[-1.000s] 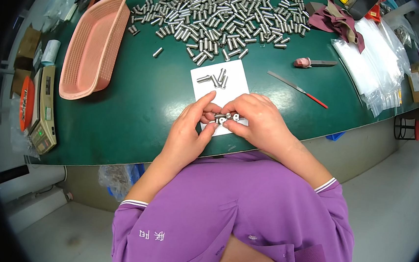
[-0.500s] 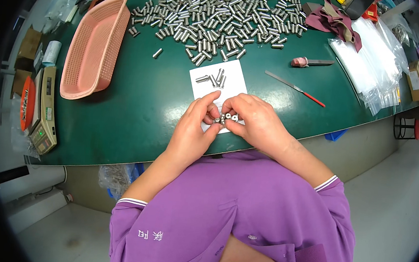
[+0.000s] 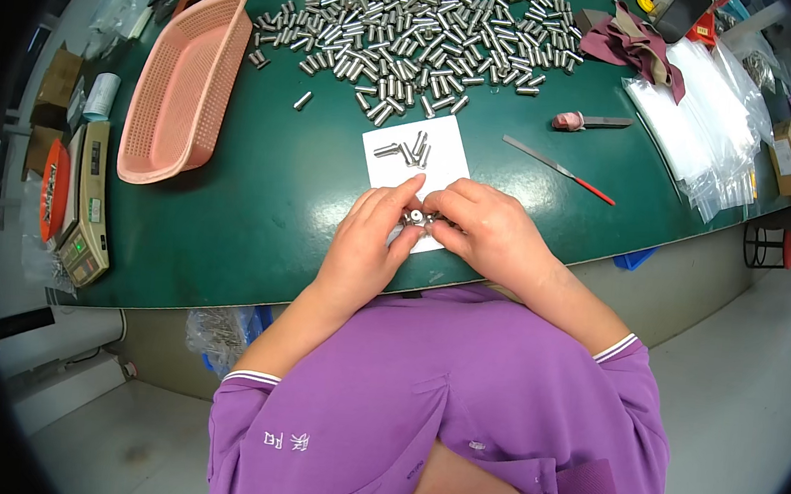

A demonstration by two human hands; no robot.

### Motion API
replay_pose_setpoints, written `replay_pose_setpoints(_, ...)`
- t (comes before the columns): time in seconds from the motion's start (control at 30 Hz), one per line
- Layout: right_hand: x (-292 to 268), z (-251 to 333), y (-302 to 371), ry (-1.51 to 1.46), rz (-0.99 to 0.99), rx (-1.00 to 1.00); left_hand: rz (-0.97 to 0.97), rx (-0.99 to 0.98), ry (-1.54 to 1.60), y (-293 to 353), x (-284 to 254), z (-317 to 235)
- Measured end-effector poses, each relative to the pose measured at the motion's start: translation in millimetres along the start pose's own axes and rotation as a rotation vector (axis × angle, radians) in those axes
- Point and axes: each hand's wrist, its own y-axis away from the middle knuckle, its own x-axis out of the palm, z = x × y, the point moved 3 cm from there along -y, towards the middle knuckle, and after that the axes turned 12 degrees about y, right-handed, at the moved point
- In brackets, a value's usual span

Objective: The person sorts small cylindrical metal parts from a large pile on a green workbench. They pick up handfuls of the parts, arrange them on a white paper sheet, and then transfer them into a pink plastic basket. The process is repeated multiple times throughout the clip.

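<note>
My left hand [image 3: 363, 243] and my right hand [image 3: 488, 225] meet above the near end of a white sheet of paper [image 3: 441, 139]. Between their curled fingertips is a small bunch of shiny metal pins [image 3: 416, 218], one showing its round end with a dark hole facing up. Fingers hide most of the bunch. Both hands are closed on these pins. Just beyond, several loose headed metal pins [image 3: 408, 152] lie on the sheet. A single pin [image 3: 303, 100] rests apart on the green table [image 3: 266, 237].
A large heap of metal pins [image 3: 430, 41] covers the far table. Left stand a pink basket [image 3: 179, 160] and a scale [image 3: 91, 214] with an orange dish [image 3: 54, 188]. To the right lie a red-handled file [image 3: 559, 170], a wrapped-handle tool [image 3: 591, 122], a maroon cloth [image 3: 634, 48] and plastic bags [image 3: 693, 131].
My fingers have shifted around the bunch, with the right fingertips curling closer over it. One pin's holed end now faces up midway between the hands. The surroundings sit slightly farther right in view.
</note>
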Motion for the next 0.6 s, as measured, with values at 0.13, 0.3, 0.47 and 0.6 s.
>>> replay_pose_setpoints(0.13, -3.9, 0.9, -0.8, 0.041, -0.003, -0.026, 0.003, -0.040, -0.074, -3.1, -1.4, 0.1)
replay_pose_setpoints(0.3, -14.2, 5.6, -3.9, 0.111, -0.028, -0.025, -0.066, 0.030, -0.121, -2.7, -9.4, -3.2)
replay_pose_setpoints(0.47, -12.4, -5.2, -2.8, 0.050, -0.009, 0.013, -0.060, -0.121, -0.047, -1.5, -13.3, -5.1)
replay_pose_setpoints(0.6, -8.3, -12.8, -4.0, -0.727, 0.078, 0.394, -0.208, -0.476, 1.056, 5.7, -13.1, 13.6)
